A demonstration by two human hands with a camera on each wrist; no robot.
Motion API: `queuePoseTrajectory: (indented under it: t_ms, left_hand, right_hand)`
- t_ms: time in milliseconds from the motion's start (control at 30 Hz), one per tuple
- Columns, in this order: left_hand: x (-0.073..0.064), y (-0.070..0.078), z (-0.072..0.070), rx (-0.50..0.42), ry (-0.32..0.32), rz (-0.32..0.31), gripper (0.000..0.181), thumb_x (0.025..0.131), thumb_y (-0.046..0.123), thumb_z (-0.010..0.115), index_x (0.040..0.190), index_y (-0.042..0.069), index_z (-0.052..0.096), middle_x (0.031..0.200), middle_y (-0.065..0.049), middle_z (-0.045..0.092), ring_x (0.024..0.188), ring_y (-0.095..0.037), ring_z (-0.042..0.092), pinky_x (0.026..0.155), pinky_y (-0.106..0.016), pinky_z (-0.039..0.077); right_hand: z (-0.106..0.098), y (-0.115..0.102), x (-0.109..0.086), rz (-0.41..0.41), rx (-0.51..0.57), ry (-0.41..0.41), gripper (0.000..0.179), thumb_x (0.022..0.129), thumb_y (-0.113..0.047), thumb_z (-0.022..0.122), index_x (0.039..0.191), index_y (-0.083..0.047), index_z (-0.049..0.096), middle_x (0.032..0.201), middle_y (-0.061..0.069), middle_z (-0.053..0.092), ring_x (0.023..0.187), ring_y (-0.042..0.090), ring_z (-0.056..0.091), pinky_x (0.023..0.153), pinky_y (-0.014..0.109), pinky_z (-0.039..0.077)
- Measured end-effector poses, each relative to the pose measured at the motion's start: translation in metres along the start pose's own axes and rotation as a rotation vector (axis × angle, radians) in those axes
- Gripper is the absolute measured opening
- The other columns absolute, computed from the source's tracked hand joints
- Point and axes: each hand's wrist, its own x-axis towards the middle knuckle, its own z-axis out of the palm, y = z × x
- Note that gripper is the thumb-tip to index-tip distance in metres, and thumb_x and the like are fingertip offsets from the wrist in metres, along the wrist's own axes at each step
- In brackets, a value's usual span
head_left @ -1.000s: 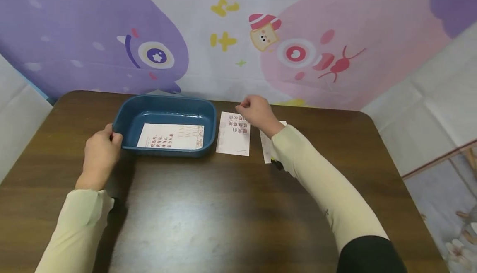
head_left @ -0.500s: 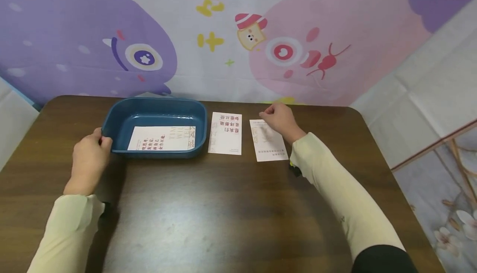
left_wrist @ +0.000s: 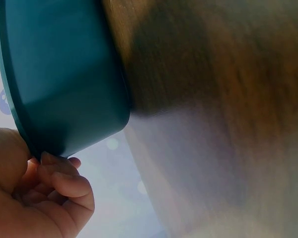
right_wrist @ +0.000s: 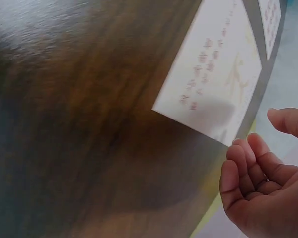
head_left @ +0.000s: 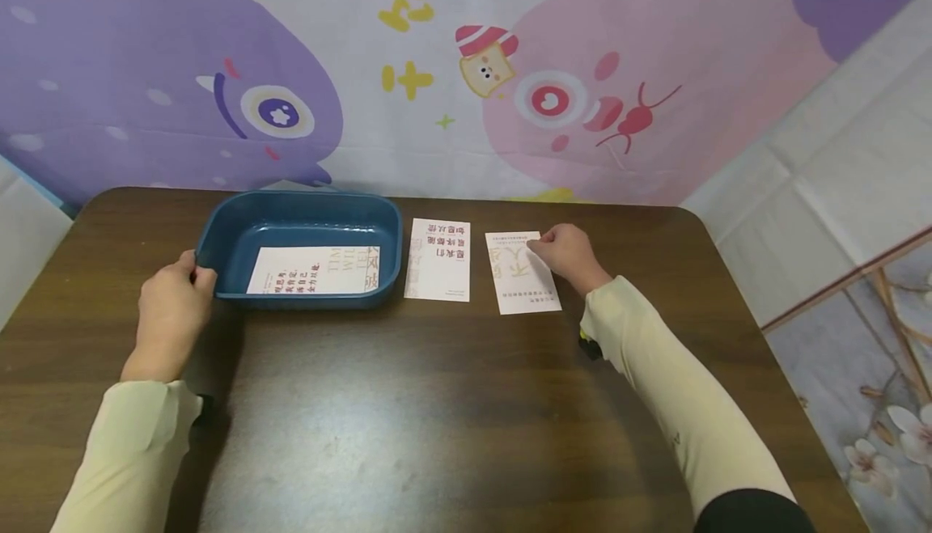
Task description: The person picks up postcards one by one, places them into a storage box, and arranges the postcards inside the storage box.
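Note:
At its left side, a blue rectangular tray (head_left: 313, 302) is pinched at the rim by my left hand (head_left: 171, 310). The left wrist view shows thumb and curled fingers (left_wrist: 72, 186) on the tray's edge (left_wrist: 64, 74). Inside the tray lies a white printed card (head_left: 313, 270). Two more printed cards lie on the table: a middle card (head_left: 439, 262) beside the tray, and a right card (head_left: 524, 286). My right hand (head_left: 571, 256) is over the right card's upper right corner. In the right wrist view its thumb (right_wrist: 288, 121) stands apart from the bent fingers, with nothing between them.
A dark brown wooden table (head_left: 408, 412) bears everything. Behind its far edge hangs a cartoon-printed cloth (head_left: 408, 145), and a pale panel (head_left: 830, 161) stands at the right.
My right hand has moved right and down, from above the middle card to the right card's corner, uncovering both cards. My left hand stays on the tray's rim. The head view has shifted slightly.

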Motion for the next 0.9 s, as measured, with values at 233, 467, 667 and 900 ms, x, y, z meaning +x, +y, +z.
queuePoseTrajectory:
  t_ms: [233,467,667,900]
  left_hand:
    - [0.000,0.000,0.000,0.002,-0.016,-0.008,0.022,0.091,0.012,0.035,0.091,-0.006,0.048,0.083,-0.028,0.052,0.071,-0.040,0.045,0.060,-0.044,0.035]
    - [0.000,0.000,0.001,0.000,-0.021,-0.022,0.024,0.092,0.013,0.035,0.095,-0.007,0.049,0.086,-0.029,0.052,0.072,-0.040,0.045,0.061,-0.045,0.036]
    - [0.000,-0.002,0.002,0.002,-0.022,-0.027,0.026,0.092,0.013,0.035,0.098,-0.008,0.050,0.088,-0.030,0.053,0.073,-0.040,0.045,0.063,-0.046,0.036]
    - [0.001,-0.002,0.002,0.008,-0.015,-0.028,0.025,0.092,0.013,0.035,0.095,-0.007,0.050,0.086,-0.028,0.053,0.073,-0.040,0.045,0.062,-0.045,0.036]
  right_hand:
    - [0.006,0.011,-0.005,0.027,-0.040,-0.010,0.038,0.085,-0.035,0.059,0.081,0.001,0.069,0.085,0.013,0.067,0.072,0.020,0.054,0.072,0.032,0.044]
    - [0.010,0.010,-0.008,0.098,-0.094,0.003,0.046,0.079,-0.043,0.067,0.084,0.003,0.064,0.086,0.016,0.064,0.069,0.021,0.049,0.066,0.032,0.043]
    - [0.010,0.004,-0.010,0.144,-0.089,-0.005,0.050,0.078,-0.039,0.070,0.099,0.006,0.062,0.091,0.015,0.061,0.073,0.021,0.048,0.067,0.033,0.043]
    - [0.012,0.003,-0.007,0.184,-0.083,-0.013,0.047,0.078,-0.036,0.071,0.100,0.005,0.061,0.088,0.012,0.057,0.072,0.019,0.046,0.065,0.029,0.041]
